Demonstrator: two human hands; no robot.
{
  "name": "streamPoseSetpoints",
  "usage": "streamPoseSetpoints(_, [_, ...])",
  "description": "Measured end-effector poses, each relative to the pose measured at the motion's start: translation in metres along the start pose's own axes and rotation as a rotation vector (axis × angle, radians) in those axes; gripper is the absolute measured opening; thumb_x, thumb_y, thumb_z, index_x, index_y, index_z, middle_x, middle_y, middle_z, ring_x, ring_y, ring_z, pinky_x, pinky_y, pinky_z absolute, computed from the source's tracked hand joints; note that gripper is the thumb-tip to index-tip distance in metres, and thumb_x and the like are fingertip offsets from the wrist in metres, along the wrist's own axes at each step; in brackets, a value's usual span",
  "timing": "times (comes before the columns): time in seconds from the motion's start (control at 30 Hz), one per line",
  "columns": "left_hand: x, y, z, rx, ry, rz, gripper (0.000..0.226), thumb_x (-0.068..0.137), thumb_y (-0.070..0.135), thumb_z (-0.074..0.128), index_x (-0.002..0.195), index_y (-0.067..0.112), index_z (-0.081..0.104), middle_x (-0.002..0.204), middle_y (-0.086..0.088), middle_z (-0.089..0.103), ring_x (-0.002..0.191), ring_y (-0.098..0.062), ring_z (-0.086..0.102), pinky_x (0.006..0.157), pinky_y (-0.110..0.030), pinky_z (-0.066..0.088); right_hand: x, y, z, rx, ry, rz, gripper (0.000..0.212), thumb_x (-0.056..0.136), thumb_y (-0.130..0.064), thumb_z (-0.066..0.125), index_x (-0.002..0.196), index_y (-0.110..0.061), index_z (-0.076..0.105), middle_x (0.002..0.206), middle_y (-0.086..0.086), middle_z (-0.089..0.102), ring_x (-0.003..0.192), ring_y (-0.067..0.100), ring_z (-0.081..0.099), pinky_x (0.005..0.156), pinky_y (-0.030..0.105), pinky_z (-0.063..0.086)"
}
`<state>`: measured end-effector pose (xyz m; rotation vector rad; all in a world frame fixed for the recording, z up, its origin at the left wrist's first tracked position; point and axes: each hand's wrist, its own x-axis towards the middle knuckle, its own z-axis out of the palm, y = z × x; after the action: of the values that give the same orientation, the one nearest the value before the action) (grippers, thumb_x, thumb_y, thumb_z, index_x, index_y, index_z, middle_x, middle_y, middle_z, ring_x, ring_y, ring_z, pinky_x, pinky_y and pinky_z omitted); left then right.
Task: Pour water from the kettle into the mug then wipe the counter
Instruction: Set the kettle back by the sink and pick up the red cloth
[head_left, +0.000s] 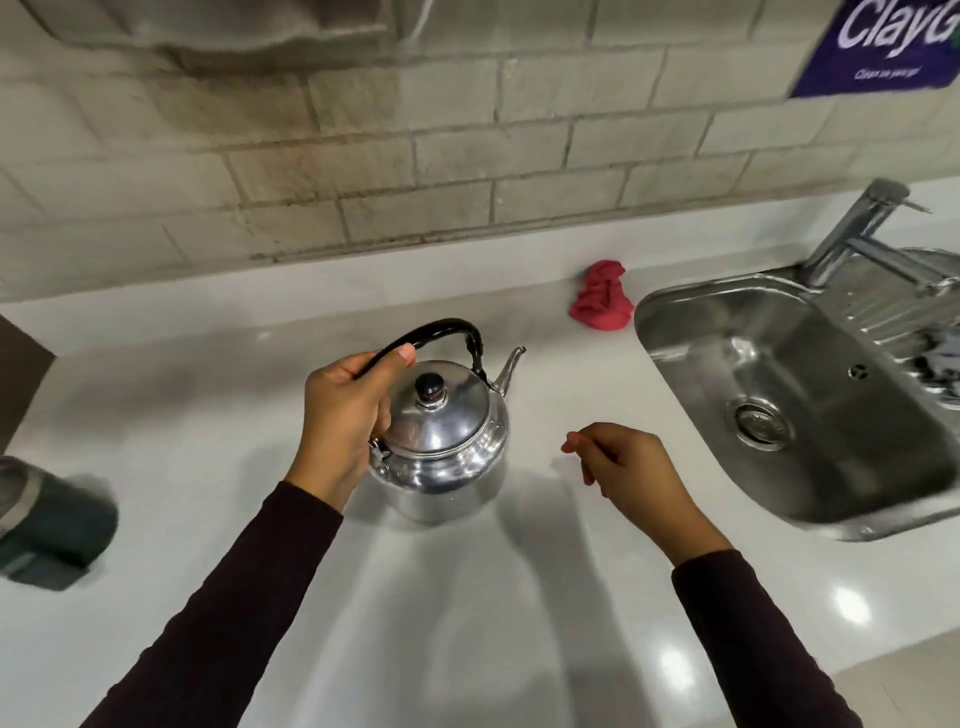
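A shiny metal kettle (447, 441) with a black knob and black bail handle stands upright on the white counter (208, 426), spout pointing toward the back right. My left hand (343, 415) is closed around the left end of the handle. My right hand (623, 467) hovers to the right of the kettle, fingers loosely curled, holding nothing. A dark green mug (52, 525) sits at the left edge of the view, blurred and partly cut off. A crumpled red cloth (602, 304) lies on the counter near the back wall, beside the sink.
A steel sink (810, 395) with a drain is set into the counter on the right, a chrome tap (857, 234) behind it. A tiled wall runs along the back. A blue sign (883, 47) hangs at the upper right.
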<state>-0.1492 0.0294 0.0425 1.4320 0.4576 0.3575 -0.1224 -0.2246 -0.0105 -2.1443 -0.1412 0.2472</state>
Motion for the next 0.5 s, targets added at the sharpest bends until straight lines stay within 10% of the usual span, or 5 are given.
streamPoseSetpoints(0.5, [0.146,-0.017,0.14,0.061,-0.041,0.02,0.016,0.07,0.031,0.075,0.058,0.023,0.07,0.031,0.011,0.034,0.032,-0.007,0.026,0.038,-0.015,0.027,0.112,0.049,-0.067,-0.064,-0.067,-0.087,0.026,0.092,-0.027,0.056,0.068,-0.03,0.067,0.05,-0.006,0.056,0.044,-0.001,0.051,0.048,0.008,0.037])
